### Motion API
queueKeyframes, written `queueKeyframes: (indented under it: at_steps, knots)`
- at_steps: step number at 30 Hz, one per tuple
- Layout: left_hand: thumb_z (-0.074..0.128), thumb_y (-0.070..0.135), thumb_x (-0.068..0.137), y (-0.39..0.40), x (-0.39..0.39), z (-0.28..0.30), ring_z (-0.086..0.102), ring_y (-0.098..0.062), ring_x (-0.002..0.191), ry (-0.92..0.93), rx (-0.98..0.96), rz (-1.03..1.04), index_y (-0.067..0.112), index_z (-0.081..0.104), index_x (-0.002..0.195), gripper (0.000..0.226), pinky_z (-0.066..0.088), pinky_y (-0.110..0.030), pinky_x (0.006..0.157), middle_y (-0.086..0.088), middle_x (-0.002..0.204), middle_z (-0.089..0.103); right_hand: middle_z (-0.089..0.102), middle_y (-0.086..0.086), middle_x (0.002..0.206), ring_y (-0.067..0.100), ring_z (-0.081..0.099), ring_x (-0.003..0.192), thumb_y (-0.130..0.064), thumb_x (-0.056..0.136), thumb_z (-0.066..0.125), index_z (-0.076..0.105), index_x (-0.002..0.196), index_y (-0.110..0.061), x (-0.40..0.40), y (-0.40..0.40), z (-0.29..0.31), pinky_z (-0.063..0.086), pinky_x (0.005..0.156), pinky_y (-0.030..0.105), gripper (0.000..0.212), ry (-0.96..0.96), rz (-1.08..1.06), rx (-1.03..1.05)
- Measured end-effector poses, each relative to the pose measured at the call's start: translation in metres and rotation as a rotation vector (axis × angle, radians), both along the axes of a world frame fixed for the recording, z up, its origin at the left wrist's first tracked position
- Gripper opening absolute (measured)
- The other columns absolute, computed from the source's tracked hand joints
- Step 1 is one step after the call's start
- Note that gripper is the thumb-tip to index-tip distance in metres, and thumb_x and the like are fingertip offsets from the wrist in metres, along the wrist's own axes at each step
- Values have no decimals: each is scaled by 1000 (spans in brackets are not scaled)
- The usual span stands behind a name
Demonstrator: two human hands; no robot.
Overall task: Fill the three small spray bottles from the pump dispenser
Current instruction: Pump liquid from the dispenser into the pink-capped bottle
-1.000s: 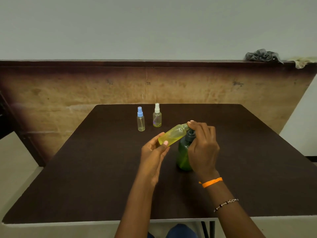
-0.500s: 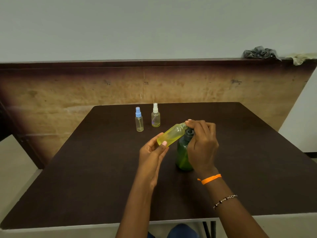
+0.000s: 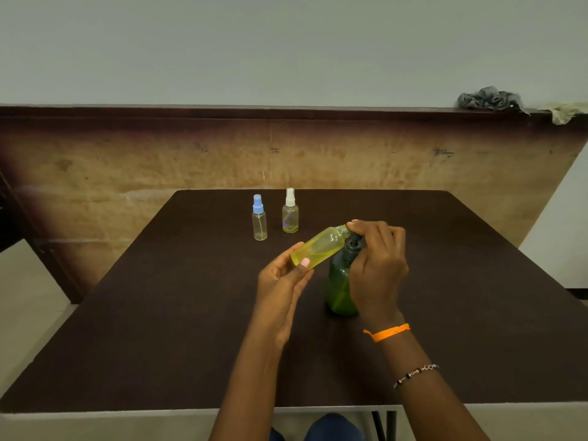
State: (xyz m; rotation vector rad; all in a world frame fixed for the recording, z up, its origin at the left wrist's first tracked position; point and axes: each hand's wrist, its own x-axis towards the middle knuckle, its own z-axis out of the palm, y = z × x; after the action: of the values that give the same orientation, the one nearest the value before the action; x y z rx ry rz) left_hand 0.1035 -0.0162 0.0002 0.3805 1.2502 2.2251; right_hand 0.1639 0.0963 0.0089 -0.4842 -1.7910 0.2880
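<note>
Since the yellow spray bottle (image 3: 319,247) looks like light, slick plastic, left hand (image 3: 284,283) pinches its base, tilted, neck at the green pump dispenser (image 3: 341,281) nozzle; right hand (image 3: 377,265) curls over the pump head; hold mid-body, I'd say.

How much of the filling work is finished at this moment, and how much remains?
Looks done: little. The white-capped bottle holds only a shallow yellow layer; the blue-capped bottle looks nearly empty. Both stand capped on the table.
In hand: the left hand holds the uncapped yellow bottle tilted at the green pump dispenser; the right hand covers the pump head.
Left: probably both capped bottles.
</note>
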Motion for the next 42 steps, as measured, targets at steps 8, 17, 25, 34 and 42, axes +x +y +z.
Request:
queueKeyframes:
  at_steps: [8, 17, 25, 34, 42]
  knots:
    - [51, -4, 90, 1, 0, 3, 62, -14, 106, 1, -15, 14, 5, 55, 123, 34, 49, -27, 93, -4, 107, 66, 65, 2, 83, 20, 47, 79, -3, 81, 39, 67, 87, -9, -2, 6, 0, 45, 58, 37, 29, -52, -42, 73]
    - [51, -3, 90, 2, 1, 0, 62, -14, 107, -16, -9, 20, 6, 55, 122, 33, 49, -27, 93, -5, 109, 66, 64, 4, 85, 20, 45, 80, -2, 82, 39, 67, 89, -7, -3, 6, -5, 45, 58, 36, 29, -47, -35, 73]
    - [51, -5, 90, 0, 2, 6, 61, -15, 105, -11, -14, 20, 3, 54, 123, 35, 48, -27, 91, -5, 108, 65, 62, 4, 79, 19, 43, 79, -4, 79, 37, 67, 82, -6, -1, 9, 7, 46, 58, 37, 30, -87, -29, 99]
    - [49, -5, 91, 0, 2, 1, 60, -14, 106, -5, -76, 4, 2, 52, 126, 36, 47, -27, 93, -4, 108, 64, 67, 0, 87, 18, 45, 76, -7, 84, 37, 71, 93, -10, 1, 3, -8, 44, 54, 32, 35, -50, -32, 76]
    - [51, -4, 90, -3, 0, 11, 61, -14, 104, 14, -82, 0, 4, 55, 121, 32, 50, -24, 86, -5, 108, 65, 62, 0, 72, 20, 44, 73, -9, 76, 37, 68, 76, -10, 2, 9, 20, 42, 54, 33, 31, -135, -67, 132]
